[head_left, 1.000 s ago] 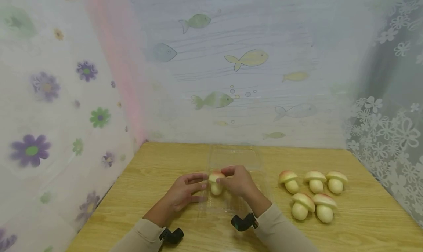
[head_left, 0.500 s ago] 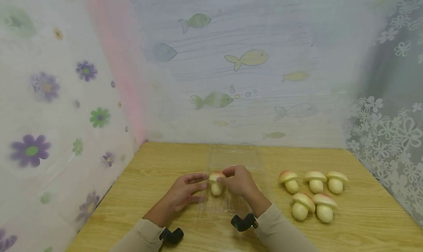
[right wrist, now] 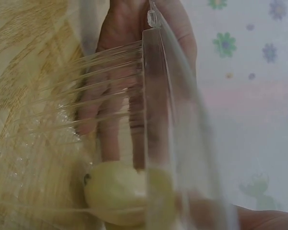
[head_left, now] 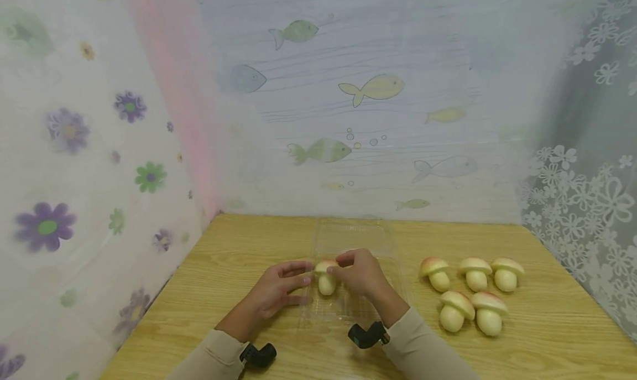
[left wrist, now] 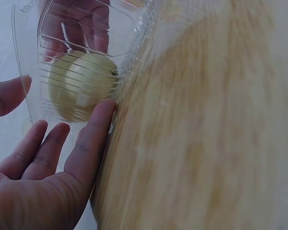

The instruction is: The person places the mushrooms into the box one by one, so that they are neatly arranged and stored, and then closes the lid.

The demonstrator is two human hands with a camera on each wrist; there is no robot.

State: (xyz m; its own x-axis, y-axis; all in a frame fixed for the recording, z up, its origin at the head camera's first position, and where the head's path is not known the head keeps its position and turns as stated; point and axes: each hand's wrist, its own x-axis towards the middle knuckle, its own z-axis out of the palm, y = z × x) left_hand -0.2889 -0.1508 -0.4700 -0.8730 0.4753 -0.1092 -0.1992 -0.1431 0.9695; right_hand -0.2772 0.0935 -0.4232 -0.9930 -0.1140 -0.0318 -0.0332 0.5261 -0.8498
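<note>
A pale yellow mushroom (head_left: pixel 326 283) with a reddish cap top lies in the left part of a clear plastic clamshell box (head_left: pixel 343 312). My right hand (head_left: pixel 362 275) pinches its cap between thumb and forefinger. My left hand (head_left: pixel 280 289), fingers spread, rests against the outer left wall of the box. Through the ribbed plastic, the left wrist view shows the mushroom (left wrist: pixel 91 79) near the left fingertips, with the right hand (left wrist: pixel 77 24) beyond. In the right wrist view the mushroom (right wrist: pixel 115 191) is behind the clear wall, and the left hand (right wrist: pixel 129 81) appears above it.
The box's lid (head_left: pixel 353 236) stands open toward the back wall. Several more mushrooms (head_left: pixel 476 275) lie in two rows on the right of the wooden table (head_left: pixel 214 269). Patterned walls (head_left: pixel 358 175) border the table at the back and sides.
The mushroom and my right fingers have shifted very slightly to the right inside the box. My left hand has stayed in place.
</note>
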